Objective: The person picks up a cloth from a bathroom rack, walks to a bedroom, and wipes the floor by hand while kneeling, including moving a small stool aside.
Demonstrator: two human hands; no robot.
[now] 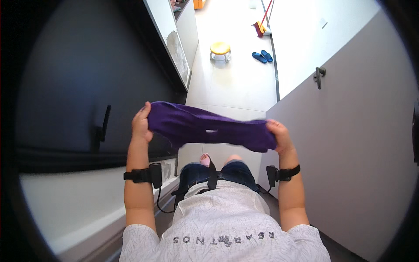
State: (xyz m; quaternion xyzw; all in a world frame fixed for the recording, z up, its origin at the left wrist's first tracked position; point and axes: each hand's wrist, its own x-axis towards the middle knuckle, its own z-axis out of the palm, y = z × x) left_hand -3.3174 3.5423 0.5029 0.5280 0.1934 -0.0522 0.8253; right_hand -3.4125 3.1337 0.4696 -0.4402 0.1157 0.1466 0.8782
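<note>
A dark purple cloth [193, 126] is stretched sideways in the air before my body, with a small white mark near its middle. My left hand [141, 122] grips its left end, the thumb on top near the upper corner. At the other end, my right hand [281, 134] has its fingers closed on the cloth's edge. The cloth's lower edge hangs loosely and unevenly between the two hands. Black straps with small boxes and cables are around both forearms.
A dark door [65, 98] with a black handle is on the left. On the right stands a light door [334, 140] with a metal lever handle. Ahead on the tiled floor are a yellow-topped stool [220, 48], blue slippers [262, 56] and a broom [259, 28] by the wall.
</note>
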